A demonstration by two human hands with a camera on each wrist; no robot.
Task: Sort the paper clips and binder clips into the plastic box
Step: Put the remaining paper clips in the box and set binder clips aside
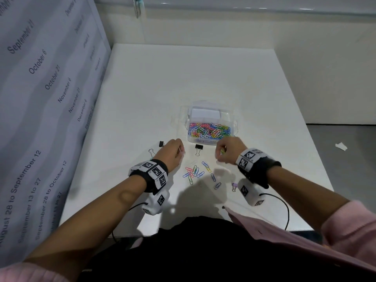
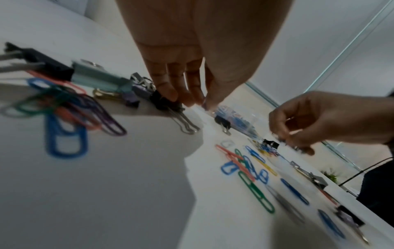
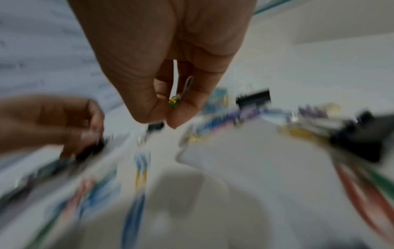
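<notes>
Two hands over a white table (image 1: 203, 78), right (image 1: 228, 150) pinching paper clips (image 3: 174, 100), left (image 1: 172, 152) grip unclear.

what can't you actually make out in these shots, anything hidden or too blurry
- Head view: what the left hand touches is hidden by its own back.
- Right wrist view: motion blur smears the table; what the right hand pinches shows only a green-yellow tip.
- Head view: the plastic box far compartment's contents are too faint to tell.
</notes>
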